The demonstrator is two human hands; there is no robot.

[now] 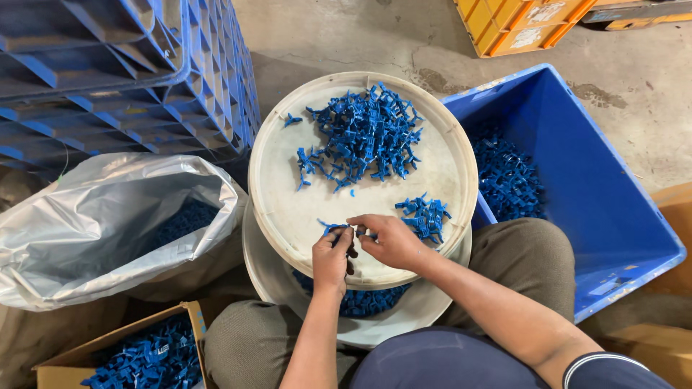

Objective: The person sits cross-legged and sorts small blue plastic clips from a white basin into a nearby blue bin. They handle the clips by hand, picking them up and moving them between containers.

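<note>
Both hands work over a round white tray that rests on the seated person's lap. The left hand and the right hand meet at the near edge of the tray, fingertips touching. Together they pinch 1 small blue plastic piece; the fingers of each hand are curled closed around it, thumbs pressed against forefingers. The piece is mostly hidden by the fingers, so its exact shape cannot be told.

On the tray lie 2 groups of the same blue parts. The large heap occupies the far half of the tray. The small heap lies just beside the right hand, toward the tray's right rim.

Beneath the tray sits a second white basin, with more blue parts visible under the tray's near edge.

To the right stands a blue plastic bin with blue parts at its bottom. To the left is an open silver bag holding blue parts. A cardboard box at the lower left also holds blue parts. Stacked blue crates stand at the upper left, and orange crates at the upper right on the concrete floor.
</note>
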